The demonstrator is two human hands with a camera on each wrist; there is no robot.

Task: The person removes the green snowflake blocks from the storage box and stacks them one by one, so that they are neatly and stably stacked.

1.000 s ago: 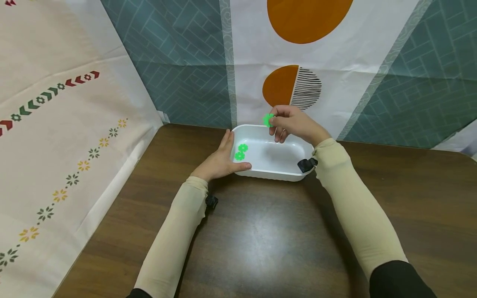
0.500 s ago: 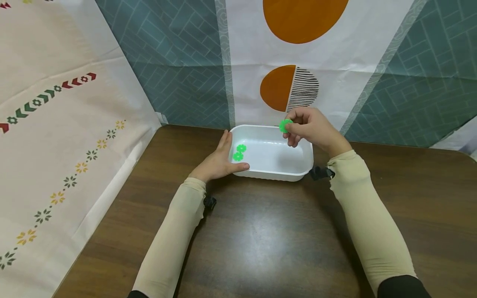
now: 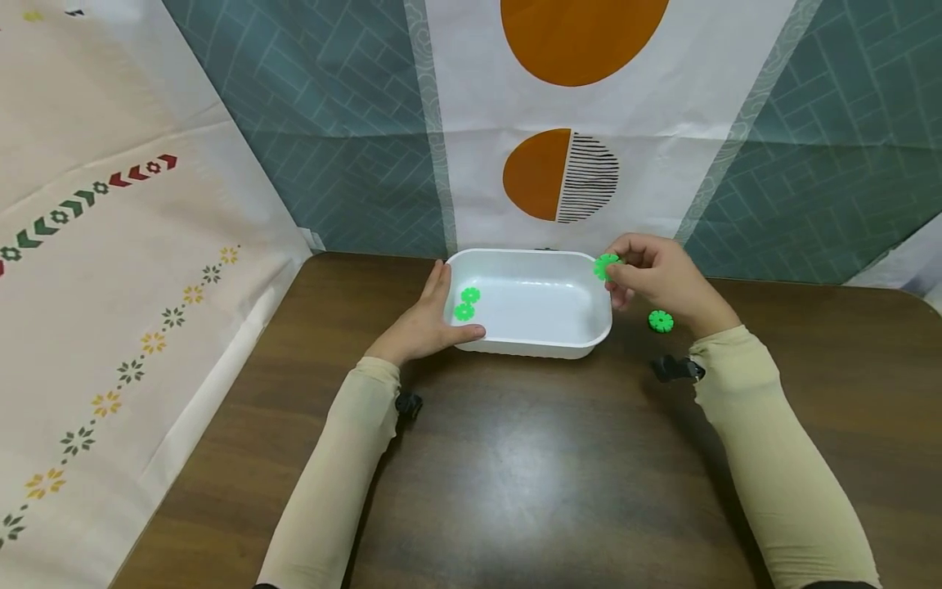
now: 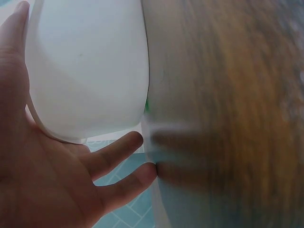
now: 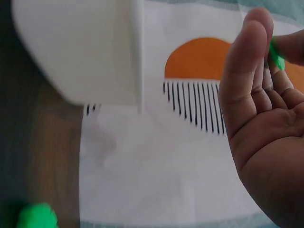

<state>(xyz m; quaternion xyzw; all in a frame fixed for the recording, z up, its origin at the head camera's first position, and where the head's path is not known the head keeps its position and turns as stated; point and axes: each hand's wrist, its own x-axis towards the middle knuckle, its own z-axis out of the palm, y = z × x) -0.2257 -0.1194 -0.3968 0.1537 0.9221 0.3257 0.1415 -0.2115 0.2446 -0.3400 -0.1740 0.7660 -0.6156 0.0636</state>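
A white rectangular tray (image 3: pixel 531 350) sits near the table's back edge. My left hand (image 3: pixel 423 327) rests at its left end, thumb along the front rim and fingers spread behind. The left wrist view shows two fingertips below the tray wall, close to the tabletop. Two flat green flower-shaped discs, one (image 3: pixel 470 295) just behind the other (image 3: pixel 464 312), lie inside at the left. My right hand (image 3: pixel 662 282) pinches a similar green disc (image 3: pixel 606 266) between thumb and fingertips, over the tray's right end. In the right wrist view this disc (image 5: pixel 277 56) shows edge-on.
Right of the tray, another green notched disc (image 3: pixel 660 321) lies on the brown wooden table (image 3: pixel 515 474); the right wrist view catches it as a blurred green patch (image 5: pixel 38 216). A patterned cloth (image 3: pixel 368 123) hangs behind, and an embroidered cream cloth (image 3: pixel 110 286) covers the left side.
My right hand has carried its green disc rightward and lower, from above the tray's middle to its right end. The disc on the table has come into sight. My left hand stays at the tray.
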